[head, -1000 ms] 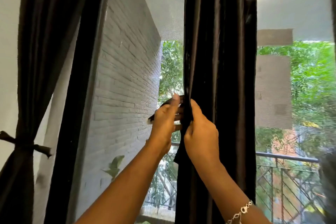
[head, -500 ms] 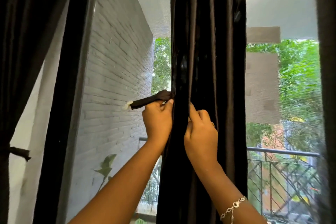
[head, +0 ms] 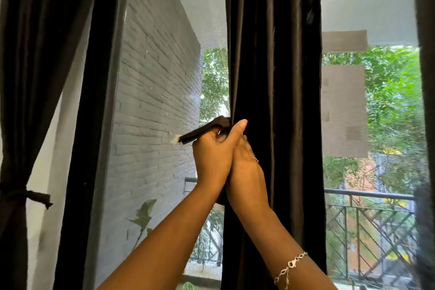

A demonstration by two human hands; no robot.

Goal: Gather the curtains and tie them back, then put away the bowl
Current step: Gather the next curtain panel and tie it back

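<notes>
My left hand (head: 213,155) grips the tie (head: 202,130), its end jutting left; my right hand (head: 247,172) clutches the gathered curtain (head: 273,77) at its left edge; both hands touch.

The middle curtain (head: 273,77) is blackish brown with a faint sheen along its folds; the left curtain (head: 35,54) is the same dark shade; the tie strip (head: 202,130) is dark brown with a whitish tip; the window frame (head: 89,101) is black; the brick wall (head: 153,77) is pale grey-white in staggered courses; the foliage (head: 395,101) is bright green; the railing (head: 367,219) is dark grey with diagonal lattice bars; the bracelet (head: 290,266) is a silver chain; the patches (head: 343,110) on the screen are dull grey.
</notes>
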